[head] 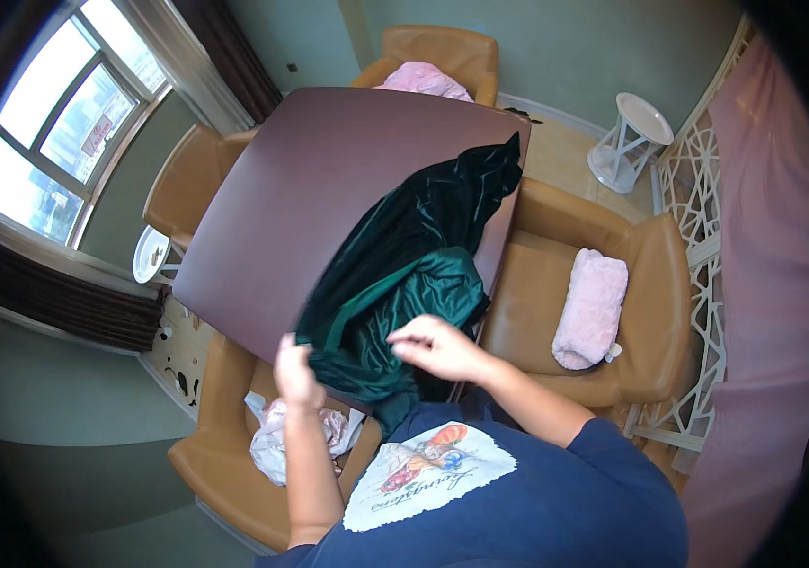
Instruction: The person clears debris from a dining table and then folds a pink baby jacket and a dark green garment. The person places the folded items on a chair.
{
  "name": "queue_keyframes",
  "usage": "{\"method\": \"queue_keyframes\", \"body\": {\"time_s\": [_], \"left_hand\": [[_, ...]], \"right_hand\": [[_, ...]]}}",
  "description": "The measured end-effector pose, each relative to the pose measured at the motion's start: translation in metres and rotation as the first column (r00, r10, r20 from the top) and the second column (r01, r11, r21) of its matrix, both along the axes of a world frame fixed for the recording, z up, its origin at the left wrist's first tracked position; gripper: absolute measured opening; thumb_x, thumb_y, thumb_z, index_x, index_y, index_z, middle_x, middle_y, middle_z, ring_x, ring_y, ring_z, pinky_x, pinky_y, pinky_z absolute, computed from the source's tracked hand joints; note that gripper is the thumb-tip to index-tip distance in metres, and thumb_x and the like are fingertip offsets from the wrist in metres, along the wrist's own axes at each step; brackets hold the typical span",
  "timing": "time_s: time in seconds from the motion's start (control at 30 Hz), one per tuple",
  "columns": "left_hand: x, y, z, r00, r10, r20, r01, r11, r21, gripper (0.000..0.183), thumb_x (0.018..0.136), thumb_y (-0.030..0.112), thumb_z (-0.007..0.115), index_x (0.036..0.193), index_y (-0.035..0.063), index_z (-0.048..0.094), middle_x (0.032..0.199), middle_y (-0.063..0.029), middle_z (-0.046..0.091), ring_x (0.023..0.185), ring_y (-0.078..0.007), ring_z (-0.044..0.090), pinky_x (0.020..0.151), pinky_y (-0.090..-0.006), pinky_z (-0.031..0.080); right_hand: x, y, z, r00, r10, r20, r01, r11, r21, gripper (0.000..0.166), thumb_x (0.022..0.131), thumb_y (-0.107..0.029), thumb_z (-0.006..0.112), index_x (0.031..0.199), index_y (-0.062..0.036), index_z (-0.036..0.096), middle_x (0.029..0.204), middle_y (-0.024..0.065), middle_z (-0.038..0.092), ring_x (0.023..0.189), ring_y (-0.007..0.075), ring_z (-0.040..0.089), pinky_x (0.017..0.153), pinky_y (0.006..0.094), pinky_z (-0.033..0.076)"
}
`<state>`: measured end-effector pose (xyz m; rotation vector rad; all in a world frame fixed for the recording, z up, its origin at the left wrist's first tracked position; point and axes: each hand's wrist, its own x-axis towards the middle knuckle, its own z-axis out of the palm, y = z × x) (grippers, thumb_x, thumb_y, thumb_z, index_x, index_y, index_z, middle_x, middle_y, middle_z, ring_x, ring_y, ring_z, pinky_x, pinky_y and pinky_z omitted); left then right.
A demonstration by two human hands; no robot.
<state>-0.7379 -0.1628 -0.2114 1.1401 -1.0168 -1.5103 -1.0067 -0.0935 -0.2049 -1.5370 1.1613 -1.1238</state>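
A dark green velvet cloth point(404, 213) lies bunched and partly spread along the near right side of a table with a smooth maroon top point(276, 184). Its lighter, shinier green face shows in the folds near me, and the near end hangs over the table's edge against my shirt. My left hand point(299, 373), slightly blurred, grips the cloth's left edge at the near side of the table. My right hand point(440, 346) is over the shiny folds, fingers curled; whether it pinches any cloth cannot be made out.
Tan leather armchairs surround the table; the right one point(539, 284) holds a rolled pink plush item point(590, 309). A plastic bag point(269, 447) lies on the near left chair, pink fabric point(425, 79) on the far one. Small white side tables point(644, 119) stand near the walls. A lattice screen point(706, 284) is at right.
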Motion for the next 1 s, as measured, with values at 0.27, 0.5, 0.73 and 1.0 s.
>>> {"method": "queue_keyframes", "body": {"time_s": [0.27,0.5,0.73,1.0], "left_hand": [[0.095,-0.007,0.039,0.787,0.395,-0.474,-0.382,0.915,0.127,0.038,0.083,0.023,0.043,0.102,-0.001,0.066,0.108,-0.0184,0.069,0.102,-0.0339,0.065,0.097,-0.0481,0.051],[0.041,0.029,-0.028,0.953,0.112,0.28,-0.183,0.952,0.243,0.053,0.087,0.035,0.072,0.123,0.0015,0.055,0.115,-0.009,0.063,0.103,-0.0193,0.059,0.095,-0.0343,0.046],[-0.015,0.036,-0.034,0.387,0.231,0.893,0.033,0.964,-0.264,0.094,0.072,0.029,0.085,0.147,0.0064,0.035,0.141,-0.027,0.037,0.131,-0.0429,0.038,0.109,-0.0498,0.035],[-0.02,-0.004,-0.032,0.295,0.154,0.943,0.244,0.942,-0.23,0.088,0.071,0.041,0.085,0.143,0.0096,0.045,0.147,-0.0222,0.038,0.134,-0.0418,0.037,0.108,-0.0509,0.037]], "right_hand": [[-0.065,-0.004,-0.073,0.776,-0.392,-0.494,0.513,0.849,0.131,0.085,0.078,-0.038,0.077,0.145,-0.0044,0.039,0.147,0.0239,0.033,0.137,0.0417,0.032,0.114,0.0452,0.031],[-0.035,-0.014,-0.097,0.894,-0.339,-0.292,0.428,0.837,0.34,0.115,0.074,-0.056,0.079,0.15,0.0067,0.02,0.152,0.0317,0.028,0.144,0.0418,0.027,0.117,0.0457,0.026],[0.002,-0.051,-0.116,0.906,-0.415,0.087,0.315,0.795,0.518,0.078,0.081,-0.032,0.076,0.139,0.0064,0.041,0.133,0.0221,0.053,0.124,0.0306,0.052,0.106,0.0371,0.04],[-0.027,-0.014,-0.011,0.947,0.037,0.32,-0.196,0.854,0.482,0.034,0.078,-0.011,0.067,0.11,0.0012,0.068,0.1,0.0052,0.069,0.093,0.0136,0.06,0.09,0.0282,0.047]]}}
